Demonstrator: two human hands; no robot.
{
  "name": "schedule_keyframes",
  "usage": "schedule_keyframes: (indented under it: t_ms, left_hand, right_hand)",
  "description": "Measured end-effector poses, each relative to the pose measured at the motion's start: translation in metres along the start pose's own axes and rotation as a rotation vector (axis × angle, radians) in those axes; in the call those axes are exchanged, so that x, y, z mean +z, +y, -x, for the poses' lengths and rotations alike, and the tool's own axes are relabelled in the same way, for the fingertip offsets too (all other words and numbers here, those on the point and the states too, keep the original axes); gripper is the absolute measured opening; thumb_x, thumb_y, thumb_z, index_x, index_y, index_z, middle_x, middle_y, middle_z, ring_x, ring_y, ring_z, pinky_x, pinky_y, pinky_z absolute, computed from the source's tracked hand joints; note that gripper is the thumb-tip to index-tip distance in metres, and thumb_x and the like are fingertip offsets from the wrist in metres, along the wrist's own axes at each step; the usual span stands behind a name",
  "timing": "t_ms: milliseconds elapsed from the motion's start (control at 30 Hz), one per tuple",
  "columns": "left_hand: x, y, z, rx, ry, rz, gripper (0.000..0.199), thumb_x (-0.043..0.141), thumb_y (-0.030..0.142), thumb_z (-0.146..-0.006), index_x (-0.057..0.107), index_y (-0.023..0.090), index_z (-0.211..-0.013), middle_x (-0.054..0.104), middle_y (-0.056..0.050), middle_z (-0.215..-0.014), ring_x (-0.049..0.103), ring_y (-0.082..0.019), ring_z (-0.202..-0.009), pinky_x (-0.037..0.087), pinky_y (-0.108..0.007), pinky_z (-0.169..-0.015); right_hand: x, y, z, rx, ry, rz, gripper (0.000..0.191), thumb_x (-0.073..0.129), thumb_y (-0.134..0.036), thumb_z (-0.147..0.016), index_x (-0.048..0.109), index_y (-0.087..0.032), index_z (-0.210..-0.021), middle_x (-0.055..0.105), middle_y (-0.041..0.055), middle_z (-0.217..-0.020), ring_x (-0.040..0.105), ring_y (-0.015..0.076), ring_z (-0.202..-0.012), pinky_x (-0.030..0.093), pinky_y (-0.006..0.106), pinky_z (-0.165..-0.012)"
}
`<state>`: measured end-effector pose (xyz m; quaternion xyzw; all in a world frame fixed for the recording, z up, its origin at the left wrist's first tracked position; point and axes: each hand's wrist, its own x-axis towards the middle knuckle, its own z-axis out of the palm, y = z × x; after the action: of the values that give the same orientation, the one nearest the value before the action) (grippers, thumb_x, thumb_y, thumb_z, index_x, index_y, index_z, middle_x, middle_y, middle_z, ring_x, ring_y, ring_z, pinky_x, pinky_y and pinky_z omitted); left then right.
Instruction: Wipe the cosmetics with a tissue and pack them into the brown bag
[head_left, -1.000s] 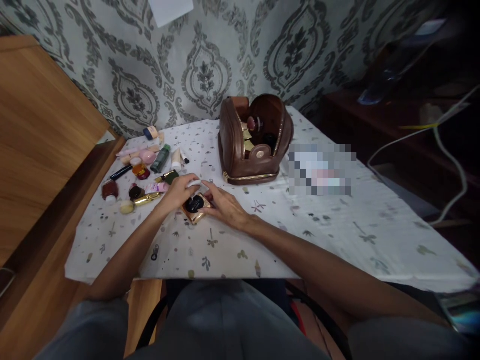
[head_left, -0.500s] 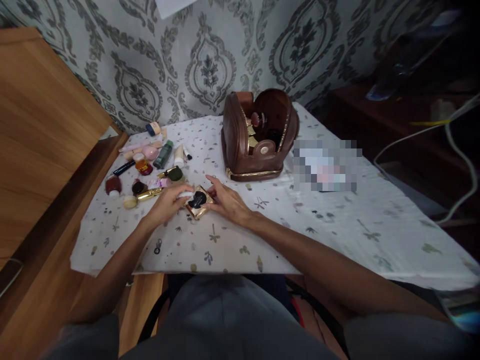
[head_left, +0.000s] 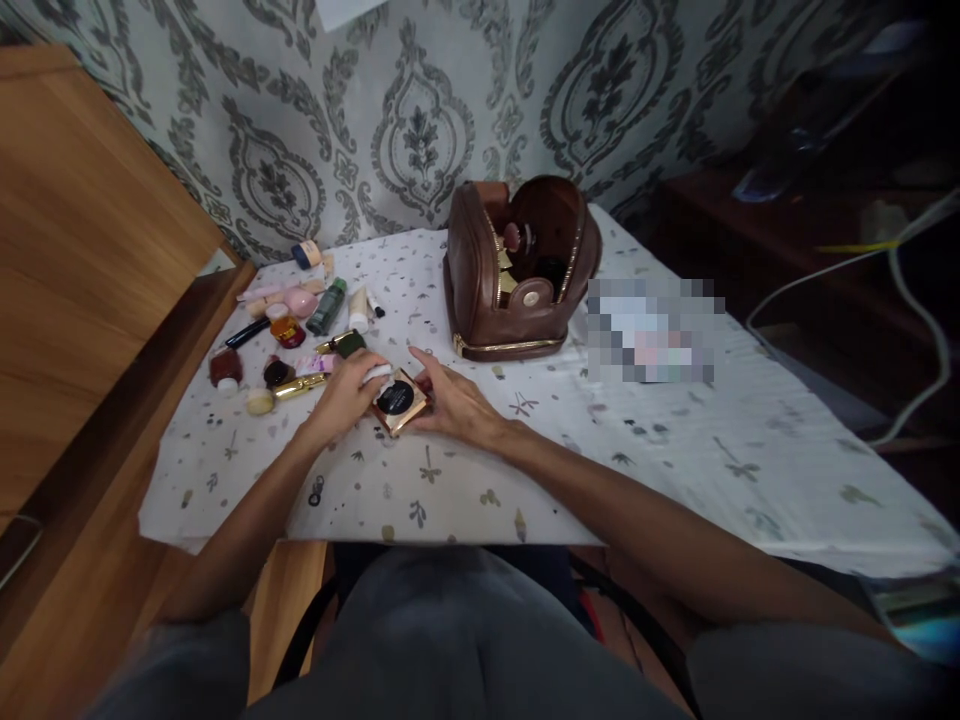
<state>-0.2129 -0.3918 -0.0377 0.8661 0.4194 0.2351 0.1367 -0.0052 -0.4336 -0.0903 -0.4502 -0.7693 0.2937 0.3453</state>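
A square gold compact (head_left: 409, 412) with a round black centre is just above the tablecloth, tilted to my view. My right hand (head_left: 463, 408) grips its right side, thumb along the near edge and the index finger raised off it. From the left, my left hand (head_left: 346, 396) pinches a small white wad (head_left: 379, 373), perhaps tissue or a wipe, against the compact's upper left. Its fingertips are partly hidden. Beside that hand lie a gold tube (head_left: 300, 386) and a dark green-capped item (head_left: 349, 343).
A brown leather cosmetic bag (head_left: 487, 310) stands unzipped behind my hands with items inside. Several cosmetics, including a green bottle (head_left: 327, 306) and a pink sponge (head_left: 301, 302), lie at the left. A blurred-out patch (head_left: 652, 335) covers something at the right.
My right thumb has slid off the black centre to the compact's near edge, so the whole disc shows. My left hand with the white wad has shifted slightly right and up.
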Motion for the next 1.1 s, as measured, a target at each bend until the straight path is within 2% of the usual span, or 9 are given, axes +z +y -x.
schedule_keyframes:
  t_ms: [133,300,467,667,800,967,1100]
  left_hand:
    - [0.006,0.008,-0.022,0.051,-0.057,-0.034,0.015,0.05,0.013,-0.086,0.064,0.018,-0.088,0.062,-0.004,-0.086,0.06,-0.021,-0.086,0.048,-0.035,-0.08]
    - [0.007,0.02,-0.03,0.117,-0.183,-0.097,0.022,0.047,0.007,-0.082,0.064,0.018,-0.089,0.064,-0.006,-0.091,0.06,-0.023,-0.092,0.048,-0.038,-0.086]
    - [0.004,0.041,-0.023,0.142,-0.3,-0.071,0.021,0.046,0.008,-0.084,0.064,0.018,-0.088,0.063,-0.006,-0.091,0.059,-0.024,-0.093,0.048,-0.04,-0.087]
    - [0.003,0.057,-0.004,0.192,-0.324,-0.005,0.02,0.045,0.01,-0.089,0.063,0.02,-0.091,0.062,-0.006,-0.098,0.056,-0.023,-0.1,0.047,-0.039,-0.092]
    - [0.005,0.058,0.011,0.187,-0.275,-0.026,0.019,0.045,0.014,-0.094,0.063,0.019,-0.099,0.061,-0.007,-0.103,0.056,-0.024,-0.102,0.047,-0.04,-0.092]
    - [0.01,0.051,0.03,0.152,-0.14,-0.031,0.02,0.046,0.02,-0.097,0.063,0.021,-0.107,0.062,-0.007,-0.106,0.056,-0.023,-0.104,0.048,-0.039,-0.094]
    - [0.01,0.042,0.048,0.129,-0.029,-0.048,0.018,0.047,0.024,-0.099,0.063,0.023,-0.108,0.062,-0.008,-0.108,0.055,-0.024,-0.107,0.048,-0.042,-0.096]
  right_hand:
    - [0.002,0.002,0.0,-0.027,0.018,0.002,0.114,0.085,-0.032,-0.07,0.014,-0.022,-0.159,0.067,0.0104,-0.111,0.065,0.0278,-0.101,0.053,0.045,-0.091]
    - [0.003,0.004,0.0,0.0,0.034,-0.022,0.12,0.085,-0.033,-0.069,0.008,-0.02,-0.16,0.065,0.0135,-0.115,0.063,0.0307,-0.107,0.052,0.046,-0.092]
    - [0.002,0.006,0.0,-0.019,0.101,-0.039,0.123,0.086,-0.033,-0.068,0.004,-0.024,-0.16,0.058,0.0154,-0.131,0.059,0.0329,-0.119,0.05,0.047,-0.098]
    - [0.004,0.008,0.0,-0.08,0.097,-0.031,0.117,0.083,-0.03,-0.072,0.006,-0.018,-0.16,0.059,0.0185,-0.128,0.059,0.0327,-0.117,0.051,0.048,-0.095]
    - [0.004,0.012,-0.001,-0.076,0.082,0.01,0.111,0.083,-0.03,-0.072,0.015,-0.016,-0.158,0.055,0.021,-0.134,0.054,0.0342,-0.124,0.049,0.051,-0.099]
    - [0.002,0.018,-0.007,-0.118,0.012,0.058,0.1,0.083,-0.034,-0.07,0.029,-0.025,-0.154,0.05,0.0151,-0.143,0.046,0.0343,-0.134,0.04,0.057,-0.109]
    - [-0.003,0.018,-0.014,-0.152,-0.095,0.078,0.097,0.085,-0.036,-0.068,0.036,-0.019,-0.15,0.043,0.0182,-0.151,0.038,0.0356,-0.142,0.033,0.057,-0.116]
